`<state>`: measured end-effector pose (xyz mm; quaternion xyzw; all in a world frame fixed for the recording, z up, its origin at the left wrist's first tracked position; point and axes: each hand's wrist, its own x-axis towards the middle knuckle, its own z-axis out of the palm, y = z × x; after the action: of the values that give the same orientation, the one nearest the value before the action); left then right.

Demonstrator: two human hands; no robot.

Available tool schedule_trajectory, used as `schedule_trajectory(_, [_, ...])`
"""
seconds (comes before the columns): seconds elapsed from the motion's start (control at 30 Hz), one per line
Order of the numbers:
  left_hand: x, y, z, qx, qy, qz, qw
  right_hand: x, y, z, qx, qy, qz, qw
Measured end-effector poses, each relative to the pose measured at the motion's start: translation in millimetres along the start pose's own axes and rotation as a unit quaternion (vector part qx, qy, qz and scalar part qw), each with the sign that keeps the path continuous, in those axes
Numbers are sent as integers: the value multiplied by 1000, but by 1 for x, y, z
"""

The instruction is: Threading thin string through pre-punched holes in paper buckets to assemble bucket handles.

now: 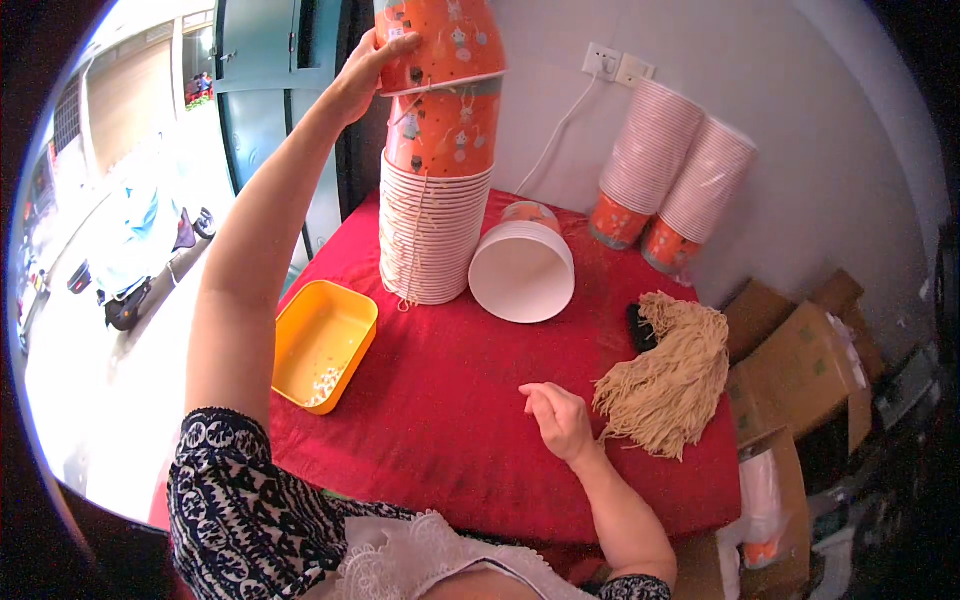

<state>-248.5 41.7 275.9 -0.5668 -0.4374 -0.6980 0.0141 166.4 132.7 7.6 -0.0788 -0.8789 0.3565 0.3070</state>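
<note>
My left hand (372,66) grips an orange printed paper bucket (458,45), held upside down with its white rim at the top of a tall stack. That stack of nested buckets (432,235) stands inverted on the red-covered table, rims low and an orange body above; a thin cord hangs down its front. Over the table, my right hand (563,420) is closed, fingers curled together; whether anything is in it is hidden. Beside it lies a bundle of beige cords (668,375). Another bucket (524,272) lies on its side, its white inside facing me.
A yellow tray (325,345) with small white bits sits at the table's left. Two wrapped bucket stacks (650,150) lean against the wall, below a socket with a plugged cable (570,130). Cardboard boxes (795,370) crowd the right side; a teal door (265,120) is at left.
</note>
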Motion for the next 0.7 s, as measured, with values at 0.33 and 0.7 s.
schedule_trajectory(0.33, [-9,-12,9,41,-66,-49,996,0,5,-1,-5,-40,-2,999])
schedule_trajectory(0.7, [-30,-14,7,35,-72,-59,995,-1,6,2,18,-27,-16,999])
